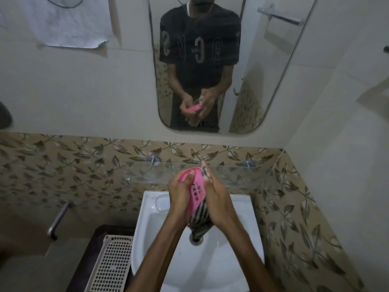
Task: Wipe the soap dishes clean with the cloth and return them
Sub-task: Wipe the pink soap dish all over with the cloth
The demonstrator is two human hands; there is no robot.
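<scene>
Beige bathroom tiles with a leaf-patterned band back a white sink (147, 207), a glass shelf (242, 171) and a mirror (273, 70) above it; a cream plastic basket (111, 264) stands at the sink's left edge. Over the basin's far half, the left hand (179, 199) cups the pink soap dish (196, 193), thumb pressed inside its rim, fingers curled round its left edge. It looks light, stiff plastic, probably slick if wet, best gripped by the rims. It is oval, tilted on edge, with square drain holes. The right hand (219, 199) is closed around a striped cloth (200, 220), pressing it against the dish's right side; its soft tail hangs toward the drain.
</scene>
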